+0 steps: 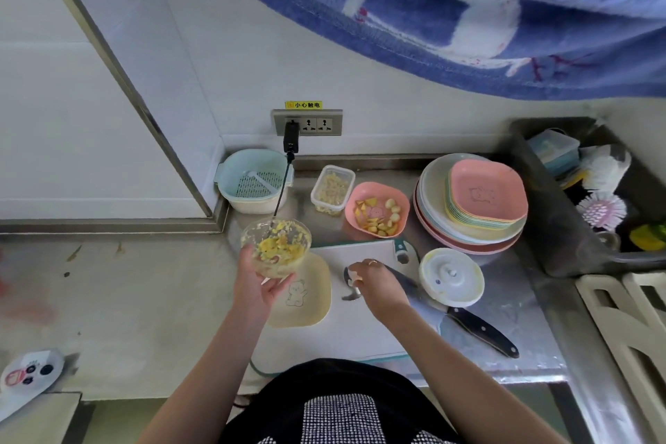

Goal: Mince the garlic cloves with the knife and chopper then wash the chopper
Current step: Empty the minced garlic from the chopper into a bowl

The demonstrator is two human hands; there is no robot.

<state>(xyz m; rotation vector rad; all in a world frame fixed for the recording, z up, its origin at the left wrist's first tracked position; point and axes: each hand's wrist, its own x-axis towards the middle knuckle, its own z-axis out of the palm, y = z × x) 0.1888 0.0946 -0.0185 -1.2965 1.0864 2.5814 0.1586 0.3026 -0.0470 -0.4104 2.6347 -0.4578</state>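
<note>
The left hand (260, 277) grips the chopper bowl (275, 247), full of minced garlic, raised above the yellow plate (310, 296). The right hand (373, 279) grasps the blade piece (350, 285) over the cutting board (364, 332). Tip the bowl low over the plate, fingers off the blades. The knife (475, 328) lies beside the chopper lid (451, 277).

Your steel tabletop (504, 303) carried a white cutting board (360, 328) at the front, with a yellow plate (310, 299) at its left edge and a knife (479, 330) at its right. Behind stood a strainer basket (252, 180), a clear tub (332, 189), a pink dish (376, 209), stacked plates (472, 205) and a white lid (451, 277).
</note>
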